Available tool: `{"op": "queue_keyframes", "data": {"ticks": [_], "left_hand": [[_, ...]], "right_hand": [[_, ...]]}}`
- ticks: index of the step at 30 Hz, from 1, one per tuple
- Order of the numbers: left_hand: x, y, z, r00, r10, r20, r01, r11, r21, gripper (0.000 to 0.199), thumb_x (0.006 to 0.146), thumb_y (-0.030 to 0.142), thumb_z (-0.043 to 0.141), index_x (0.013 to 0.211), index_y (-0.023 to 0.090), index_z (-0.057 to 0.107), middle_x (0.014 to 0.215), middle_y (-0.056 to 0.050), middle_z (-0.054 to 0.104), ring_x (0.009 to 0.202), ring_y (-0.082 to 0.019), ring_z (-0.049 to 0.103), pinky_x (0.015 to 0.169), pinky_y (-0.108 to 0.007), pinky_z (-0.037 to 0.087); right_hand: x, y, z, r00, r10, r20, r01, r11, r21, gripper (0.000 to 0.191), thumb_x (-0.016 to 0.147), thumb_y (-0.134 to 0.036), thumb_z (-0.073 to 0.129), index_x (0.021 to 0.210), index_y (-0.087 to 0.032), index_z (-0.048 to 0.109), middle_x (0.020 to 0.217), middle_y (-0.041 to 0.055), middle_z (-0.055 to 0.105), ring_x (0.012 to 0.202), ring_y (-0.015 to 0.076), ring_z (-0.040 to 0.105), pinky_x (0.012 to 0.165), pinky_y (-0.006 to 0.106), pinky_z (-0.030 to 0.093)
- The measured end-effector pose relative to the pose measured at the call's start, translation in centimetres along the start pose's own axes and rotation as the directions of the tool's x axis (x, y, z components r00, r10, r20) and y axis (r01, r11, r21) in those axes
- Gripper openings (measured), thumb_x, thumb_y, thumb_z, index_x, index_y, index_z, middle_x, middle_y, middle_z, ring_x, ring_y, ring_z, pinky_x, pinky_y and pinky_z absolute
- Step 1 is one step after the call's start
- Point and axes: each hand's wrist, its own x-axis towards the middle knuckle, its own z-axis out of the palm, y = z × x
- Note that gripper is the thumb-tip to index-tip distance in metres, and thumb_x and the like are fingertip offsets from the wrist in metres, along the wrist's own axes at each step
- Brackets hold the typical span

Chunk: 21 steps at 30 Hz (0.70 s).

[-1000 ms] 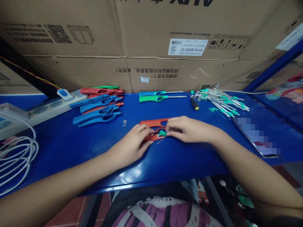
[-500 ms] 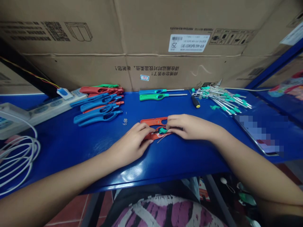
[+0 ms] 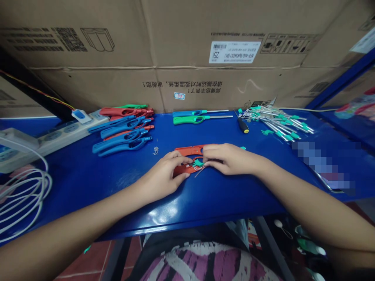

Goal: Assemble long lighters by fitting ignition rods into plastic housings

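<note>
Cardboard wall: its printing sits slightly off from half a second ago, which reads as the head camera shifting rather than the wall moving.
Blue table: the goods spread over it lie as they did; the only real change is at the hands.
Left hand: keeps its place, thumb and fingers clamped on the lower red half, which seems to steady it.
Right hand: has edged leftward; thumb and fingertips are together, seemingly pinching the right end of the green piece, though the exact contact is covered.
Upper red half: lies just beyond the lower one, on the table; its right part is more covered by the right knuckles than before.
Green piece: sits in the lower red half, between both sets of fingertips; the small shift suggests fine positioning, and whether it is seated cannot be told.
White wires: bunched under the green piece, their ends lost.
Dark part: mostly behind the left fingertips, shape unclear.
Teal tip: newly showing past the right hand; what it belongs to is hidden.
</note>
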Motion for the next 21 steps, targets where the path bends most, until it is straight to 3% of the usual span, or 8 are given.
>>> {"op": "queue_keyframes", "data": {"ticks": [10,16,21], "left_hand": [[0.07,-0.05,0.16,1.0,-0.024,-0.001,0.024,0.998,-0.052,0.025,0.09,0.018,0.062,0.115,0.018,0.067,0.106,-0.008,0.062,0.101,-0.022,0.064,0.094,-0.042,0.055],[-0.13,-0.05,0.2,0.999,0.016,-0.034,-0.015,1.0,0.021,0.027,0.089,0.018,0.063,0.116,0.018,0.063,0.112,-0.009,0.066,0.107,-0.024,0.065,0.097,-0.043,0.055],[-0.27,0.16,0.07,1.0,0.024,-0.017,-0.022,0.995,0.096,0.033,0.089,0.018,0.064,0.122,0.017,0.061,0.12,-0.011,0.066,0.114,-0.026,0.063,0.101,-0.045,0.053]], "right_hand": [[0.18,0.43,0.48,0.999,-0.03,0.023,0.032,0.997,-0.076,0.018,0.101,-0.022,0.047,0.094,-0.02,0.063,0.093,0.0042,0.066,0.09,0.0178,0.061,0.073,0.028,0.042],[0.26,-0.03,0.26,0.999,-0.025,0.027,0.028,0.995,-0.096,0.019,0.099,-0.019,0.047,0.087,-0.02,0.062,0.09,0.0041,0.065,0.085,0.0172,0.06,0.071,0.027,0.042],[0.06,-0.08,0.05,1.0,-0.021,0.019,0.022,0.997,-0.076,0.018,0.099,-0.02,0.047,0.093,-0.02,0.064,0.095,0.0047,0.066,0.084,0.0164,0.059,0.071,0.027,0.043]]}}
